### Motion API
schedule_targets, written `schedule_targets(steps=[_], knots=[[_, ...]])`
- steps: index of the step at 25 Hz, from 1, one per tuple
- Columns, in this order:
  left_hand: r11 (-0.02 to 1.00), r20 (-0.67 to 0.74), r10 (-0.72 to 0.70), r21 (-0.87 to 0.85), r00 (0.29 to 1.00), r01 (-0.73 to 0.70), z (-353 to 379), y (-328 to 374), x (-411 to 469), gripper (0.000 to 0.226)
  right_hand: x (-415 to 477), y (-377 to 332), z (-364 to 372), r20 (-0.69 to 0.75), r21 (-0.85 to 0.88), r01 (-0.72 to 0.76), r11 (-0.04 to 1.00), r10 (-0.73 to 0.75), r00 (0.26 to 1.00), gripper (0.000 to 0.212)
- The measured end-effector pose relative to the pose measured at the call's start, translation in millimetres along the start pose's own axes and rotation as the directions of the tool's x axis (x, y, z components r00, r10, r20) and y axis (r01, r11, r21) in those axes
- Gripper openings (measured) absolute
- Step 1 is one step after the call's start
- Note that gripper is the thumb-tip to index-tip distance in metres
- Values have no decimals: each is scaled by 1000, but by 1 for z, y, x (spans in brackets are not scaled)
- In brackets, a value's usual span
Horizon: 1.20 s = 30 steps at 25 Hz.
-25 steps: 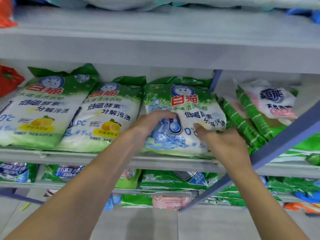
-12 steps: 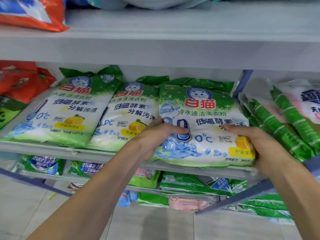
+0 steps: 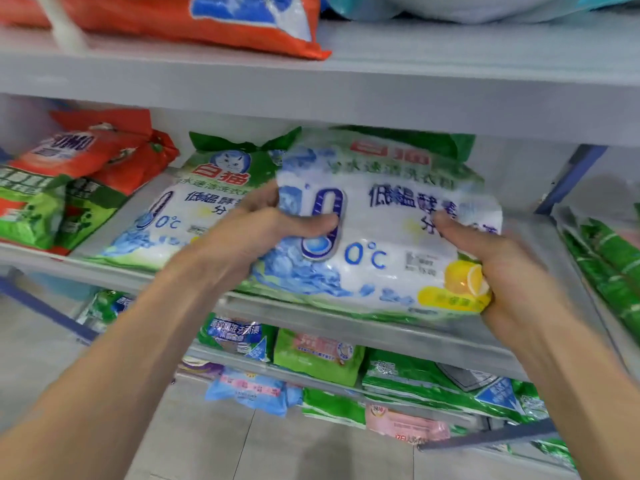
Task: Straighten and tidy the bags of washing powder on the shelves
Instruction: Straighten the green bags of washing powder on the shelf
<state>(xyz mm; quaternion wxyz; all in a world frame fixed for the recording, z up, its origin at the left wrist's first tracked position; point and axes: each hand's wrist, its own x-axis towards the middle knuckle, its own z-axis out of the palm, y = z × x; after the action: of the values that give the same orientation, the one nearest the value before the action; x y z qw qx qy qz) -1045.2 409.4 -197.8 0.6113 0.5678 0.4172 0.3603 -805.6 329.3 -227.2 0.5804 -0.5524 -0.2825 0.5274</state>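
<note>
Both hands hold one washing powder bag at centre frame: the left hand grips its left edge, the right hand cups its lower right corner, probably to square it beside the neighbouring bag on the shelf.

Green-and-white washing powder bag sat tilted at the shelf front.
It overlapped a matching bag lying to its left.

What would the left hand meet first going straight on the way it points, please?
The left hand grips the washing powder bag, so that first; beyond it, probably the shelf's back wall, though depth is unclear.
</note>
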Motion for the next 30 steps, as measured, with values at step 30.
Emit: schedule_targets(steps=[30], knots=[[617, -538, 70, 685, 840, 388, -138, -35, 33, 64, 2, 51, 110, 5, -492, -7, 871, 10, 1000, 38]])
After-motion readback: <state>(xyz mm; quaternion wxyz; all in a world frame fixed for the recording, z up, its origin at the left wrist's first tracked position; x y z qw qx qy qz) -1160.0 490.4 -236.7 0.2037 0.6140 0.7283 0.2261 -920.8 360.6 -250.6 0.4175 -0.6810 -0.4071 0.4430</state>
